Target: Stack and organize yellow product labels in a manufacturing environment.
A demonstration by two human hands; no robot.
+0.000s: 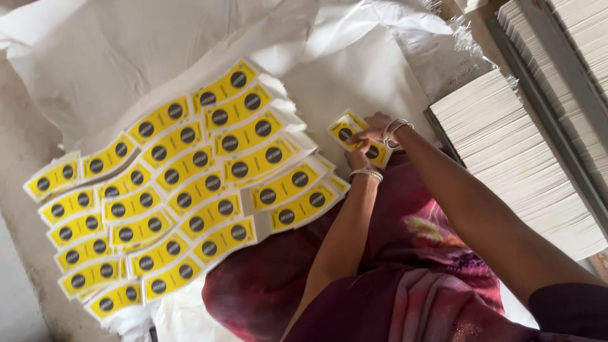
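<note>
My left hand (356,157) and my right hand (378,125) meet on a small stack of yellow labels with black round marks (345,128). Both hands pinch this stack at its near end, over a white sheet (354,76). Each wrist wears a silver bangle. Left of the hands, several overlapping rows of the same yellow labels (190,190) lie fanned out on the sheet. The nearest row ends just beside my left wrist. My lap in maroon cloth (405,253) lies under both forearms.
Tall stacks of white paper sheets (506,158) stand to the right, with a grey metal bar (557,88) and more stacks beyond it. The white sheet bunches up at the top. Bare concrete floor (19,158) shows at the left.
</note>
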